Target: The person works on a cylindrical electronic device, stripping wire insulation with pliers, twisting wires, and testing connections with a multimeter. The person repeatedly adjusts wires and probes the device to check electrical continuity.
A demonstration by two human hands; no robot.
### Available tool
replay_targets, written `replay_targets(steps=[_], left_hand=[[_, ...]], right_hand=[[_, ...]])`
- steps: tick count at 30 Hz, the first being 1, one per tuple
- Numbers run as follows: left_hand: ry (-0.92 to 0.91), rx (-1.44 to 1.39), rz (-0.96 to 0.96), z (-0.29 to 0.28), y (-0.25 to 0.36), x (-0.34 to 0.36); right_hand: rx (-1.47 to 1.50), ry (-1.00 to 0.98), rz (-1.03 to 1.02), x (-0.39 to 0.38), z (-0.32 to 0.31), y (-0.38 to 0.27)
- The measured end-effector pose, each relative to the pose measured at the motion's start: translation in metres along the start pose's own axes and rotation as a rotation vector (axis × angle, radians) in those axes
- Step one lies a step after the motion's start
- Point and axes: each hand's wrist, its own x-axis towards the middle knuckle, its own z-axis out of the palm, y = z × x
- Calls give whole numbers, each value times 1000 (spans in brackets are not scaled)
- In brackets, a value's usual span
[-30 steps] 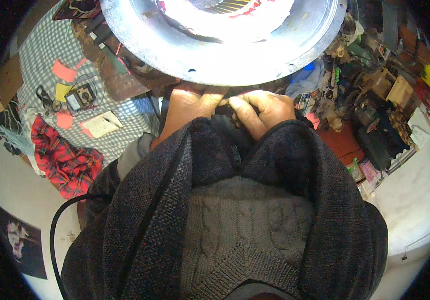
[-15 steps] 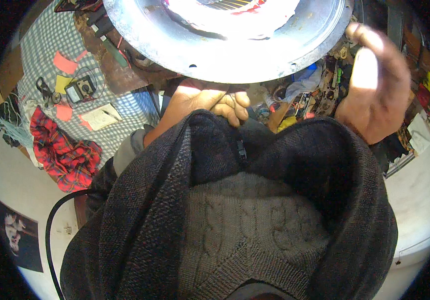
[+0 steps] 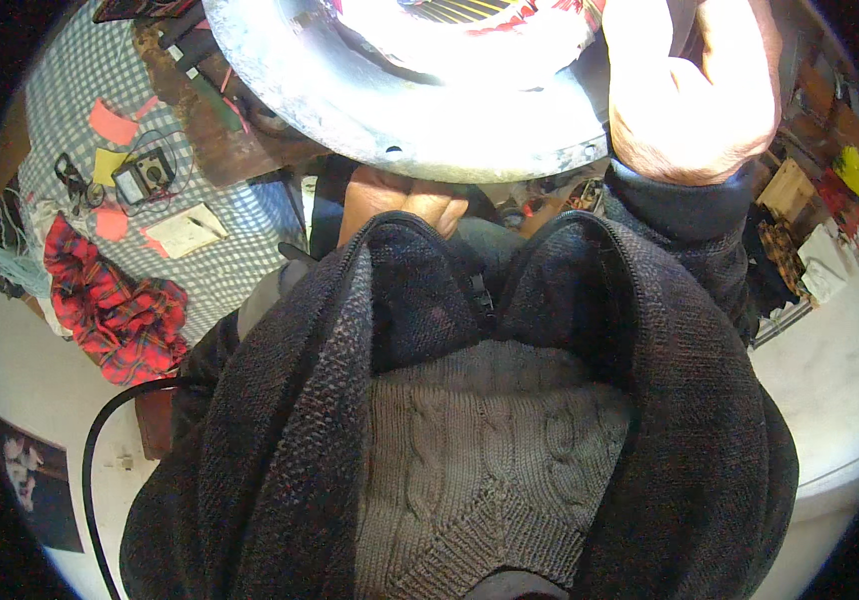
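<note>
A wide round grey metal plate [image 3: 290,85] fills the top of the view, with a raised centre ringed in white and red material and yellowish strands, perhaps wire windings, [image 3: 470,10] showing inside. My left hand [image 3: 405,203] is below its near edge, fingers folded. The plate hides the rest of that hand, so what it grips cannot be made out. Over the plate's right edge reaches my right hand [image 3: 695,110], washed out by bright light. Its fingers stretch upward, a gap shows between them, and the tips leave the frame.
At left, a checked cloth [image 3: 260,215] carries a meter [image 3: 145,177], paper slips and a pen on a pad [image 3: 188,230]. A red plaid cloth [image 3: 115,300] hangs off its near side. Clutter [image 3: 790,190] lies at the right. A black cable [image 3: 95,470] loops beside my left side.
My right hand has swung from beside the plate's right edge up and left over it. The plate has shifted slightly left relative to me. Less of my left hand shows beneath it.
</note>
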Motion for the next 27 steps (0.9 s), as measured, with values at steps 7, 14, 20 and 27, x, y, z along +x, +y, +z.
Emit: replay_targets(steps=[7, 14, 20, 27], left_hand=[[-5, -73, -16, 0, -5, 0], [-7, -151, -61, 1, -3, -11], [-5, -175, -78, 2, 0, -15], [18, -150, -73, 5, -1, -21]], right_hand=[[138, -12, 58, -3, 4, 3], [32, -66, 58, 2, 1, -4], [-35, -113, 57, 2, -4, -5], [-70, -56, 15, 7, -3, -8]])
